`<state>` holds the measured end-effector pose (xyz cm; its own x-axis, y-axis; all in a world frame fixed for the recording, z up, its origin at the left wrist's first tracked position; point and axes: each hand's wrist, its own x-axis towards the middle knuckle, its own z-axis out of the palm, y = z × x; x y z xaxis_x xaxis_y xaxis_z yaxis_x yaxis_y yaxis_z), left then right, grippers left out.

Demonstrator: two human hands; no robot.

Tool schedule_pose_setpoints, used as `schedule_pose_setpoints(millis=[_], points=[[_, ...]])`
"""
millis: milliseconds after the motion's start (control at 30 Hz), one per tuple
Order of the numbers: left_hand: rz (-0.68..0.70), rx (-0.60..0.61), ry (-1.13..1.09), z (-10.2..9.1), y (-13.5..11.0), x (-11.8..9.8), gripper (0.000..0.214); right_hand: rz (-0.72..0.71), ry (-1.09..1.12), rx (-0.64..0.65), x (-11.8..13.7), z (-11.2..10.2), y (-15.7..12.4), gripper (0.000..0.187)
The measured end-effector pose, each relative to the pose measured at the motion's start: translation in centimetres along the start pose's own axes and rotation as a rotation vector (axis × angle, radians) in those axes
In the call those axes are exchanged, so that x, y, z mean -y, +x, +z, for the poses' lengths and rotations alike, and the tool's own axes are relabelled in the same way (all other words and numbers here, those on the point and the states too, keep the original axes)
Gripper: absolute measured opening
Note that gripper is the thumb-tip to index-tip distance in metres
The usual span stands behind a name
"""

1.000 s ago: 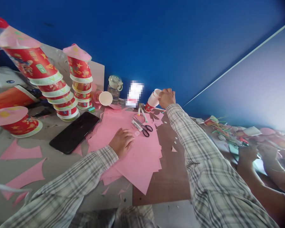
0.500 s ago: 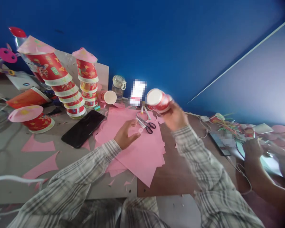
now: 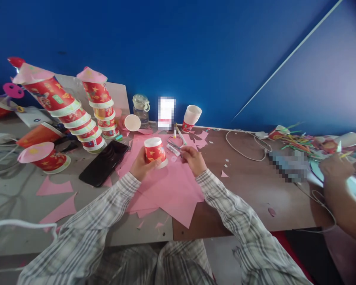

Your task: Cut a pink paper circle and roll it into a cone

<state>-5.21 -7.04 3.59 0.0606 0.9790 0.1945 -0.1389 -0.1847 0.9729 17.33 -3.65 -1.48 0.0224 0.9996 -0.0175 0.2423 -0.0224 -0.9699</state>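
My left hand [image 3: 144, 163] is wrapped round a red paper cup [image 3: 155, 153] with a gold star print, held above the pink paper sheets [image 3: 169, 190]. The cup appears upside down, its wider rim low and tilted. My right hand [image 3: 193, 160] has its fingers closed on the dark handles of the scissors [image 3: 182, 156], which are mostly hidden by the fingers. Beside them lie a small white glue tube [image 3: 173, 149] and slim white pens [image 3: 181, 136]. Behind, near the blue wall, stand nested paper cups [image 3: 192, 115].
Leaning towers of red cups [image 3: 68, 114] with pink paper tops stand at the left. A black phone [image 3: 103, 163] lies before them; a glass bottle [image 3: 141, 109] and lit screen [image 3: 166, 113] are behind. At the right are cables [image 3: 246, 156] and another person's hand [image 3: 336, 168].
My right hand has come down from the raised cup by the wall to the scissors. A red cup is now in my left hand, which was open and empty before.
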Motion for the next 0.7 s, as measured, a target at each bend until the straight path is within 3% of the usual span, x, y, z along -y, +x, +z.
schedule_pose_setpoints(millis=[133, 267, 533, 700], points=[[-0.074, 0.087, 0.02, 0.0, -0.4, 1.5, 0.059, -0.118, -0.218, -0.155, -1.2, -1.7, 3.3, 0.011], [-0.05, 0.154, 0.14, 0.2, -0.9, 2.3, 0.062, -0.229, -0.428, -0.223, -3.0, -1.4, 4.2, 0.009], [-0.025, 0.171, 0.202, -0.2, -0.9, 2.7, 0.063, -0.513, -0.804, -0.091, -5.7, 0.3, 2.8, 0.027], [-0.001, 0.193, 0.26, -0.2, -0.9, 2.7, 0.064, -0.444, -0.851, 0.065, -4.7, 0.4, 2.7, 0.037]])
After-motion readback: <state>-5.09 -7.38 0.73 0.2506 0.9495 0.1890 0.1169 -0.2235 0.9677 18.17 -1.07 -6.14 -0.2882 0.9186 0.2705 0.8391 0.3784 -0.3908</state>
